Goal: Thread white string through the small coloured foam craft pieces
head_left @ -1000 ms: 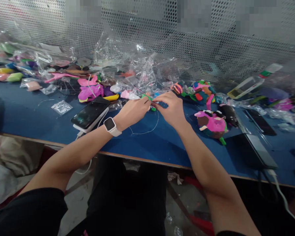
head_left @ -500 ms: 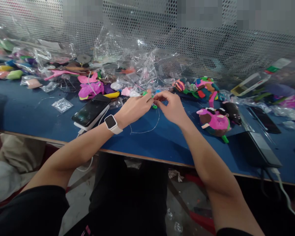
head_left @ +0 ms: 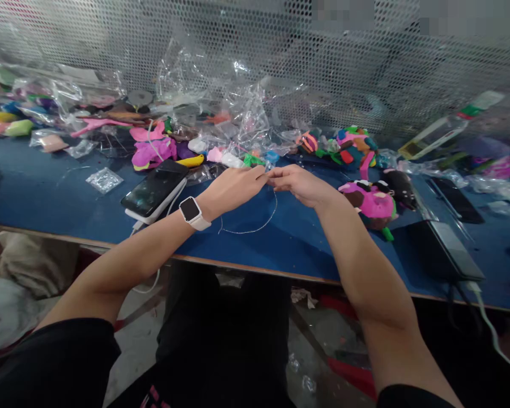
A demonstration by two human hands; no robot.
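Over the table (head_left: pixel 255 255), left hand (head_left: pixel 234 190) and right hand (head_left: pixel 304 184) meet, grips I can't tell; thread (head_left: pixel 255 231) curves on their near side.

Thin whitish thread (head_left: pixel 254 232) nr front edge of blue tabletop (head_left: pixel 276 255): pt. hidden by bare L hand (head_left: pixel 234 191); bare R hand (head_left: pixel 305 186) hold unclear.

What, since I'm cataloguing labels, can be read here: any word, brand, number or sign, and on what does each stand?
No text can be read.
Pink marks on the black clothing: too blurred.
Bottle: nothing legible.
Watch: dark screen, no readable digits.
Phone on the left: nothing legible.
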